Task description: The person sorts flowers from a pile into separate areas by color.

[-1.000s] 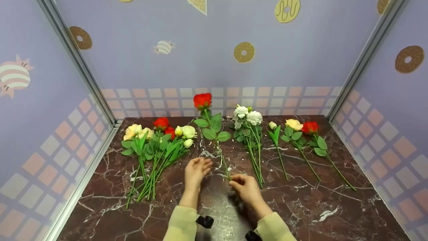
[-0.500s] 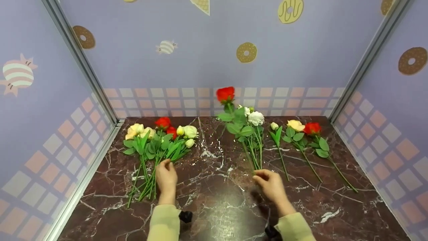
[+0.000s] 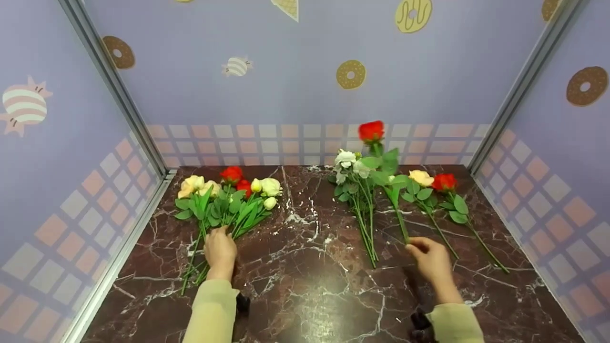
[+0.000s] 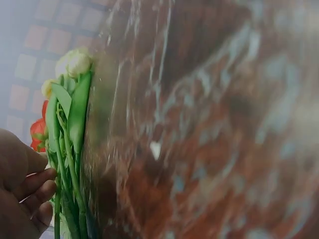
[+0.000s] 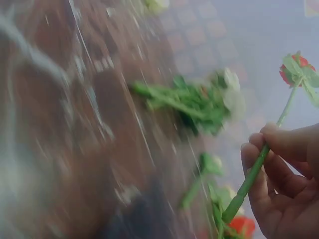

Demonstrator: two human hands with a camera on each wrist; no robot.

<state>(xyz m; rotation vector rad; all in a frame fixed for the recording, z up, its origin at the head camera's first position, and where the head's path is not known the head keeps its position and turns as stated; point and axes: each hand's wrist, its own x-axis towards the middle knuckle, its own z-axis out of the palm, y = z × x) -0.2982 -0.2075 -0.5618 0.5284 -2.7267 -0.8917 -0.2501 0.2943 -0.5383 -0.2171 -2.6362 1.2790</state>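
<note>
The right hand (image 3: 433, 262) pinches the low end of a long red rose (image 3: 371, 131) between its thumb and fingers. The rose is held up, with its red top a bit blurry in front of the back wall (image 3: 286, 95). Its leaves hide part of the small bud flower (image 3: 393, 195) behind it. A bunch of white flowers (image 3: 348, 186) is just to the left of the bud. To the right of the bud lie a peach flower (image 3: 421, 178) and then a red flower (image 3: 444, 182), side by side.

The left hand (image 3: 220, 250) is over at the big flower pile (image 3: 243, 209), which has peach, red and pale green tops. Its fingers are bent and right up against the green stems, but I can't tell if they are pinching any. The pile lies on the shiny dark bench (image 3: 305, 295), which has white squiggly lines. Both arms have pale yellow sleeves (image 3: 209, 309).
</note>
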